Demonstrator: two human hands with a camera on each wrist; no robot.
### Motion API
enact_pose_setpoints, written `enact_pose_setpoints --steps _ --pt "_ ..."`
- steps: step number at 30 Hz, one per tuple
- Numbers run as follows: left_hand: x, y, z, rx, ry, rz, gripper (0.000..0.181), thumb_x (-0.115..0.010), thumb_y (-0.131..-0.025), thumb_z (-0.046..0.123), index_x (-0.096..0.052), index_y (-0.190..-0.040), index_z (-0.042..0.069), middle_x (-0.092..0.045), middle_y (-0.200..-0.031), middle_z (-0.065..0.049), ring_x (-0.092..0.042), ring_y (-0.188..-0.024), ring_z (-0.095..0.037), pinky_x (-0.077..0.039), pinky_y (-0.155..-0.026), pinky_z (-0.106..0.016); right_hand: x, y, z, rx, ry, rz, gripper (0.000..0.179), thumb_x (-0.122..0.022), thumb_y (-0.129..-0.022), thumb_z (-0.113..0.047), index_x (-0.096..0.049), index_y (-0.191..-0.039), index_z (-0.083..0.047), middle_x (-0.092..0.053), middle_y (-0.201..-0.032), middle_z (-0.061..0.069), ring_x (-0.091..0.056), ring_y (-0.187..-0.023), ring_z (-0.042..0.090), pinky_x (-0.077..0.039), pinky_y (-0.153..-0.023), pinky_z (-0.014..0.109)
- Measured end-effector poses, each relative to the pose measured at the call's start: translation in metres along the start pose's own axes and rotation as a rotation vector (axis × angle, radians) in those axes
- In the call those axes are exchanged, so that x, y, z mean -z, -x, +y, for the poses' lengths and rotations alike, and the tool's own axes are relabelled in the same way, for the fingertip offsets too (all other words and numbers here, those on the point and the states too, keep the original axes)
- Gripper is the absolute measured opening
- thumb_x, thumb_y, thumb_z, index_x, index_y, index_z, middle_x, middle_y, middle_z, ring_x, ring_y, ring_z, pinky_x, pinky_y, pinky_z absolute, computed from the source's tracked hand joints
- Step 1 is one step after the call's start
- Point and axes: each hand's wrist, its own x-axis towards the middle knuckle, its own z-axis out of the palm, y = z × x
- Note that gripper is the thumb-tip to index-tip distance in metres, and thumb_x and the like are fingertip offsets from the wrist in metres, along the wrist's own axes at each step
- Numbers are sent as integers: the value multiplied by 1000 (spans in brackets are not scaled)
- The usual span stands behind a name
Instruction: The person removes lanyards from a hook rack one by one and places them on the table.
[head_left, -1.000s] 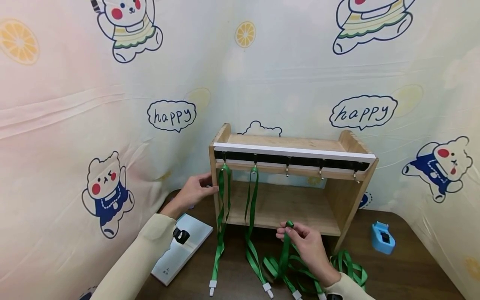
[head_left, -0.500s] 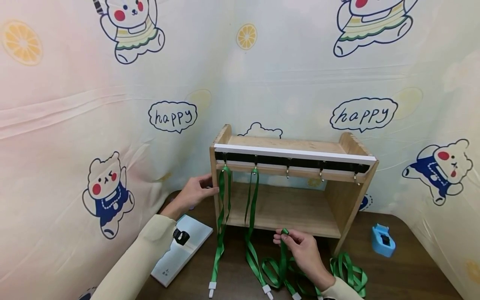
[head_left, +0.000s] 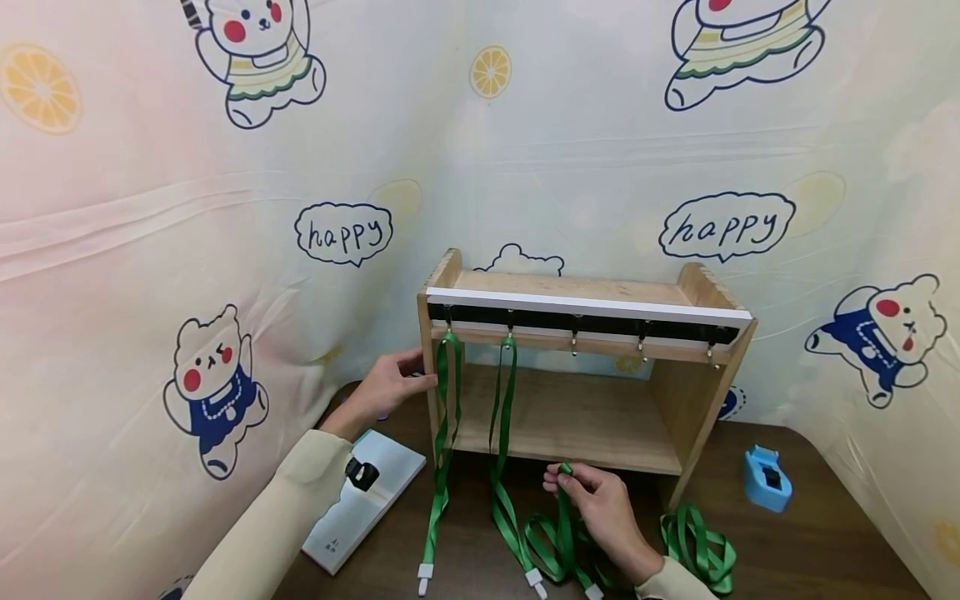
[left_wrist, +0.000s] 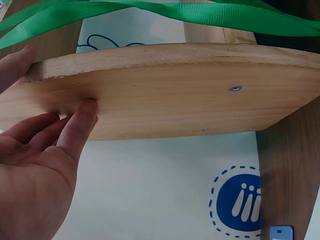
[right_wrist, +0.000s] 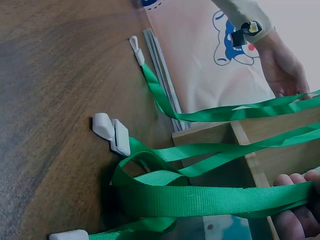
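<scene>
My right hand (head_left: 609, 510) pinches a green lanyard (head_left: 564, 533) between thumb and fingers, in front of the wooden shelf's (head_left: 577, 417) lower board. In the right wrist view the strap (right_wrist: 210, 201) runs back from the fingertips into a loose loop. My left hand (head_left: 390, 385) holds the shelf's left side panel (left_wrist: 165, 100), thumb at its front edge and fingers against the outer face. Two green lanyards, one at the left end (head_left: 442, 433) and one beside it (head_left: 503, 433), hang from hooks on the black strip (head_left: 543, 322). White clips (right_wrist: 112, 134) end the straps.
Three more metal hooks, including one at the right end (head_left: 713, 353), bear no lanyard. A coiled green lanyard (head_left: 697, 546) lies on the dark table right of my hand. A blue tape dispenser (head_left: 767, 478) stands farther right. A light-blue book (head_left: 367, 500) lies at left.
My right hand has moved slightly down and left with the green lanyard pinched in it. The left hand has stayed on the shelf's side panel.
</scene>
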Motion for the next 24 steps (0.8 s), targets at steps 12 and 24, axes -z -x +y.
enact_pose_setpoints --steps 12,24 --pt "-1 2 3 -1 6 5 53 -70 -95 29 -56 -145 15 -65 -137 -13 -60 -122 -32 -54 -102 -49 -4 2 13 -12 97 -71 19 -68 -97 -19 -77 -111 -10 -79 -105 10 -76 -99 18 -57 -84 16" --pt "-1 2 2 -12 10 0 52 -70 -95 31 -57 -143 16 -66 -134 -13 -61 -119 -30 -55 -101 -48 -11 3 21 -42 95 -82 19 -68 -97 -20 -77 -111 -13 -79 -108 11 -74 -103 16 -59 -86 23"
